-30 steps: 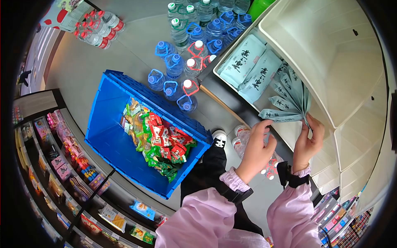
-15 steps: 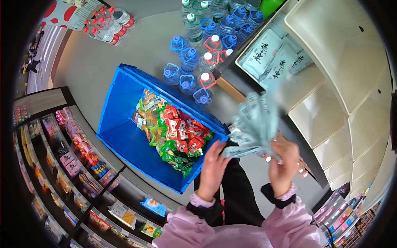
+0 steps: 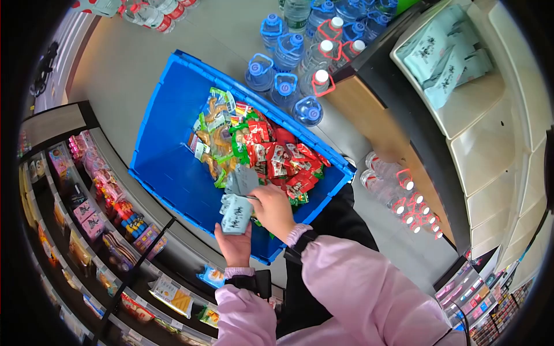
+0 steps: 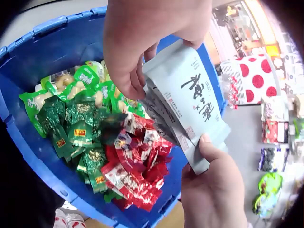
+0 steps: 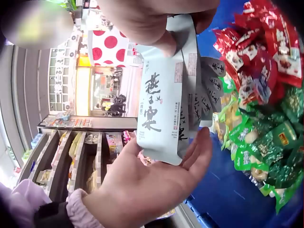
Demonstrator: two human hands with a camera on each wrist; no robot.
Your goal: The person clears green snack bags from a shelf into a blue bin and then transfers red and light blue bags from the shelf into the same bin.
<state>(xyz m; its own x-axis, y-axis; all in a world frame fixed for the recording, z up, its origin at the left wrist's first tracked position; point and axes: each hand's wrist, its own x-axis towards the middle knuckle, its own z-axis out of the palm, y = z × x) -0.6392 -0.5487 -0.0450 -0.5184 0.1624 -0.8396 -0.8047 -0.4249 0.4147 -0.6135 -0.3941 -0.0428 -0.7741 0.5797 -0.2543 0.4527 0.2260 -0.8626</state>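
A fanned bunch of pale blue-green snack packets with black lettering is between my two hands, over the near side of a blue crate. My right hand pinches the bunch by its gathered ends; its thumb presses on the front packet in the left wrist view. From below, my left hand curls its fingers round the edge of the same packets, as the right wrist view shows. Inside the crate lie red packets, dark green packets and clear-and-green packets.
At right, a cream bin on a dark stand holds more pale packets. Large water bottles crowd the floor beyond the crate, and smaller bottles lie by the stand. Curved snack shelves run along the left.
The packets have left the cream bin and moved left over the crate in my right hand. My left hand, first beside the right, has come under them and taken hold.
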